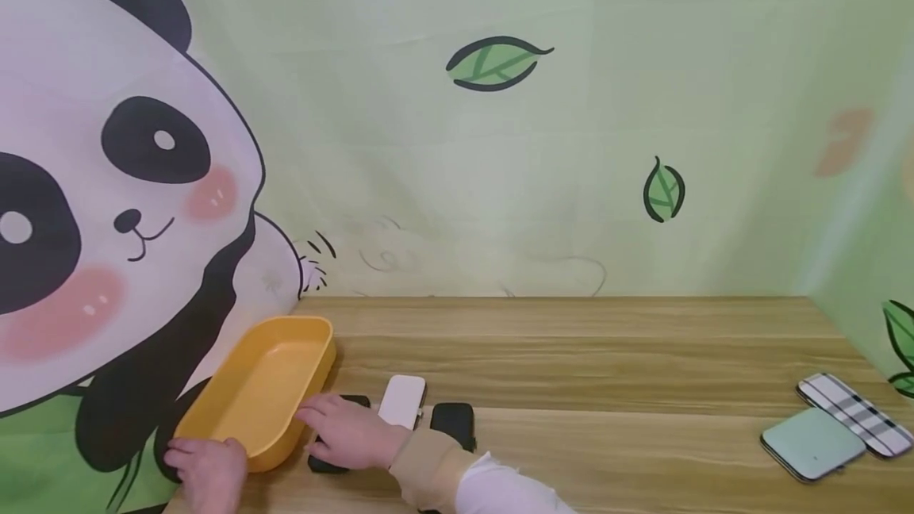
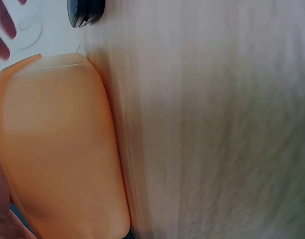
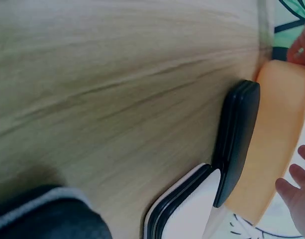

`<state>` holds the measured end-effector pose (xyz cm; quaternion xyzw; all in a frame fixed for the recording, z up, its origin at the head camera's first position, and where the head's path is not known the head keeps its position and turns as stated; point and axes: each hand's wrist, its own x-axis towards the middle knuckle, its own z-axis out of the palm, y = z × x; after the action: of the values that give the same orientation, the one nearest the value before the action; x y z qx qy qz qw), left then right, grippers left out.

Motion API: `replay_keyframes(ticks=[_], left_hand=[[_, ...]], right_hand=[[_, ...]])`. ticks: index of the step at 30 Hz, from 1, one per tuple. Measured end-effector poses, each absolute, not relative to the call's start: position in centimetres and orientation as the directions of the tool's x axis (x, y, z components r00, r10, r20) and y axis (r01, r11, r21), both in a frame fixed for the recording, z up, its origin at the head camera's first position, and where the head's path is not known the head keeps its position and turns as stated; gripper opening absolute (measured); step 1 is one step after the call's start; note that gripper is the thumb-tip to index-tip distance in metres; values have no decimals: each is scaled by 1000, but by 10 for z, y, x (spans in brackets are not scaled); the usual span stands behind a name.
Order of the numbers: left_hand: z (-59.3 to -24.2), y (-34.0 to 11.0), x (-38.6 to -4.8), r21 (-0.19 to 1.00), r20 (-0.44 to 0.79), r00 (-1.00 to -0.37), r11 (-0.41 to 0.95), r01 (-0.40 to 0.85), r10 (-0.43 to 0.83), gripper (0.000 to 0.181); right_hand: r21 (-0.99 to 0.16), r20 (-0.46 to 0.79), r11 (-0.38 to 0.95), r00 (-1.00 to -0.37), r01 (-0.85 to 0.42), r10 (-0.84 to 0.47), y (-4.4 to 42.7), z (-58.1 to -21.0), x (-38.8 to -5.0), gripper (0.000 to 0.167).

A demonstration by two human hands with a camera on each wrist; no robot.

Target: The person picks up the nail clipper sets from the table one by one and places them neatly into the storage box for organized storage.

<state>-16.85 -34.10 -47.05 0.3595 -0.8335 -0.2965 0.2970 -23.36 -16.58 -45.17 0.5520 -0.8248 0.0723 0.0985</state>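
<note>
An orange plastic tray with rounded ends sits at the left of the wooden table. At its near end my left hand holds the rim, fingers and thumb against the edge. My right hand reaches over a black wallet, its fingers stretched toward the tray's right rim; whether the tips touch is unclear. That wallet lies right beside the tray, partly hidden by the hand in the head view. Next to it are a white wallet and another dark wallet. The tray's visible floor is bare.
Toward the table's right side lie a pale green wallet and a plaid wallet, overlapping. A cloth backdrop printed with a panda and leaves stands behind and beside the wooden table.
</note>
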Motion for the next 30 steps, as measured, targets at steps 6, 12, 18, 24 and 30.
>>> replay_keyframes(ticks=[6, 12, 18, 24, 30], left_hand=[[-470, -337, -169, 706, 339, -529, 582, -403, -778, 65], [-469, -338, -166, 700, 330, -559, 594, -396, -761, 65], [-469, -342, -166, 703, 274, -603, 584, -405, -749, 67], [-469, -342, -166, 703, 282, -605, 589, -398, -745, 66], [-469, -341, -168, 685, 344, -596, 628, -370, -726, 65]], right_hand=[[150, 206, 331, -298, -932, -932, -169, -454, -229, 46], [223, 163, 358, -327, -907, -931, -171, -455, -225, 48], [294, 161, 371, -337, -881, -928, -172, -455, -224, 51], [329, 164, 364, -327, -871, -931, -174, -452, -224, 49], [302, 116, 377, -358, -876, -926, -175, -449, -224, 48]])
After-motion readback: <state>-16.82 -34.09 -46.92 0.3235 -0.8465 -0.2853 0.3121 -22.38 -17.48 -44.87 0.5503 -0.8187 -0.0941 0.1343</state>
